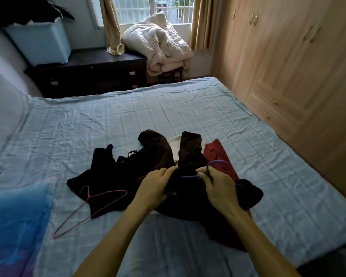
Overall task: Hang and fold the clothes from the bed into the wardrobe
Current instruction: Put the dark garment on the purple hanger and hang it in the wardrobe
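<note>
A pile of dark clothes lies in the middle of the bed [188, 108]. On top is a dark brown garment [190, 198] with two sleeves stretching away from me. My left hand [156, 186] grips its fabric near the collar. My right hand [218, 186] holds a purple hanger [216, 163] at the hook, with the hanger's bar partly inside the garment. A black garment [106, 176] lies to the left, a red one [220, 154] to the right, and a bit of white cloth [174, 144] shows between the sleeves. The wardrobe [292, 62] stands along the right, doors closed.
A pink wire hanger [88, 208] lies on the sheet left of the pile, partly over the black garment. A blue pillow [16, 218] sits at the near left. Beyond the bed stand a dark dresser [92, 74] with a pale bin [40, 43] and a bundled quilt [158, 43] by the window.
</note>
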Action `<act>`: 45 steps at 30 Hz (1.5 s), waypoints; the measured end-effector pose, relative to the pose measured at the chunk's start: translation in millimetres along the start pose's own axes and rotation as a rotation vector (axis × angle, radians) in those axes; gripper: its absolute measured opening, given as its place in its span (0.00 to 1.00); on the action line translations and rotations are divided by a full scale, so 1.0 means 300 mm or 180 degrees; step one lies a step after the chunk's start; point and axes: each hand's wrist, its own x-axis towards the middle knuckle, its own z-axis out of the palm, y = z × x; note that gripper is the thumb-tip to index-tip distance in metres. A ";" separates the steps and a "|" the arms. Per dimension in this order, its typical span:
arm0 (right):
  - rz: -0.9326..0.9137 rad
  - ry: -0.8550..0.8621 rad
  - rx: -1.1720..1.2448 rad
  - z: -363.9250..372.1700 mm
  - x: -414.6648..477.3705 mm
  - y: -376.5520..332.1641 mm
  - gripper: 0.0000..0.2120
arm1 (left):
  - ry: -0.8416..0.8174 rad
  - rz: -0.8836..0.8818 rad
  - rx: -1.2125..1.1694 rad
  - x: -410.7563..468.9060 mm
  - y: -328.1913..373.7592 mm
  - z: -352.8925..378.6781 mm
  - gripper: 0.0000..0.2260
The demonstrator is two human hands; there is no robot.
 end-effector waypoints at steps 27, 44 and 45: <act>0.0377 0.0190 0.0732 -0.259 0.237 0.328 0.26 | 0.1855 -0.0888 -0.0503 0.222 -0.022 -0.151 0.13; -0.1175 0.0445 -0.0257 -0.274 0.468 0.067 0.11 | 0.2141 -0.0918 -0.0733 0.293 -0.051 -0.281 0.11; -0.1260 0.0437 -0.0265 -0.273 0.477 0.039 0.11 | 0.2162 -0.0822 -0.0723 0.304 -0.051 -0.300 0.12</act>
